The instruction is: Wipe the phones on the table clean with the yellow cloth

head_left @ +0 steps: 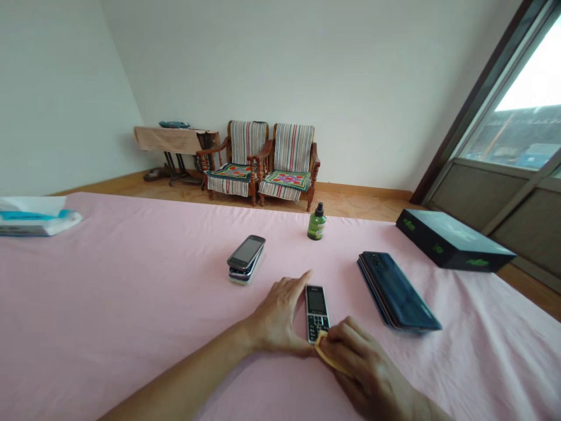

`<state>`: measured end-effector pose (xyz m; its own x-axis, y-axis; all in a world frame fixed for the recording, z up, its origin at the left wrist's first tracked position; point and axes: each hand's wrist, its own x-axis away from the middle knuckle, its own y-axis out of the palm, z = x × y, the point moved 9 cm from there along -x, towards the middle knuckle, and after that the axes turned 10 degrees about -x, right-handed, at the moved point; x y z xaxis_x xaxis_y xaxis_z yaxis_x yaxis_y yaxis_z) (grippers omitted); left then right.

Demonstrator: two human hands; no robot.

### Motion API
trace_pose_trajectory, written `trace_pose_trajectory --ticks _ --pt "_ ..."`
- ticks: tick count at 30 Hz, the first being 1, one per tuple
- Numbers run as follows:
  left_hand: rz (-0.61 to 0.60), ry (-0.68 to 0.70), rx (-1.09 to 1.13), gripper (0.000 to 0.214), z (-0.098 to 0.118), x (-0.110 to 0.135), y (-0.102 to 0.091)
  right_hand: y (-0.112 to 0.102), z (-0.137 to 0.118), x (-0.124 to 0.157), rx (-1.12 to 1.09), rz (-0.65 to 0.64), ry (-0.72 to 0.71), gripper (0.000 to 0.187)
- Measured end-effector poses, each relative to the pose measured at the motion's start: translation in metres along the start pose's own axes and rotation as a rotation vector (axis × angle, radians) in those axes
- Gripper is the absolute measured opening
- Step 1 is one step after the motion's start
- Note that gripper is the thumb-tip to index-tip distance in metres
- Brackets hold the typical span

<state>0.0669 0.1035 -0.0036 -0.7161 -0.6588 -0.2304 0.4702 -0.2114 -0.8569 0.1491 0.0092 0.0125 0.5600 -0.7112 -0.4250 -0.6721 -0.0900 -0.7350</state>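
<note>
A black keypad phone (316, 313) lies face up on the pink sheet, its screen end away from me. My left hand (280, 313) braces it from the left, index finger by the top end and thumb by the bottom end. In my right hand (366, 356) is a folded yellow cloth (332, 355), pinched and pressed near the lower keys. That hand covers the phone's lower right corner. To the left is a small stack of phones with a grey touchscreen phone (246, 252) on top. Right of my hands lies another stack, topped by a dark blue smartphone (397, 289).
A green bottle with a black cap (316, 223) stands beyond the phone. At the right is a black box (451, 240); a white and blue packet (35, 216) lies far left. Past the pink sheet (144, 280) are two wooden chairs (287, 169) and a cloth-covered table (173, 140).
</note>
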Motion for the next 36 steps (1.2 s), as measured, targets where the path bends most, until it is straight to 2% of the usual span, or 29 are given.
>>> trace_pose_trajectory --ticks 3,7,11,14,19,22,27,32,36 --pt "-0.026 -0.012 0.035 0.129 0.000 0.000 0.001 0.005 0.000 -0.005 0.015 -0.013 -0.029 0.023" --pt "-0.047 -0.021 0.066 0.129 0.001 0.000 0.001 0.002 -0.009 -0.016 0.055 0.072 -0.105 0.025" --pt "-0.065 -0.046 0.058 0.135 0.003 0.002 0.001 -0.005 -0.009 -0.010 0.103 0.105 -0.110 0.021" --pt "-0.068 -0.081 0.055 0.134 0.001 0.003 0.002 -0.008 0.002 0.003 0.144 0.103 -0.048 0.020" --pt "-0.077 -0.098 0.073 0.134 -0.001 0.005 0.004 -0.028 0.034 0.018 0.075 0.339 0.120 0.027" --pt "-0.079 -0.098 0.085 0.133 -0.001 0.006 0.003 -0.030 0.047 0.016 -0.041 0.391 0.213 0.032" --pt "-0.082 -0.093 0.080 0.135 0.001 0.005 0.003 -0.020 0.049 0.000 -0.158 0.271 0.285 0.032" --pt "-0.064 -0.066 0.083 0.132 0.001 0.004 0.002 -0.011 0.035 -0.026 -0.030 0.115 0.250 0.028" --pt "-0.042 -0.016 0.084 0.138 0.004 0.003 0.001 -0.001 0.027 -0.043 -0.023 0.086 0.249 0.026"
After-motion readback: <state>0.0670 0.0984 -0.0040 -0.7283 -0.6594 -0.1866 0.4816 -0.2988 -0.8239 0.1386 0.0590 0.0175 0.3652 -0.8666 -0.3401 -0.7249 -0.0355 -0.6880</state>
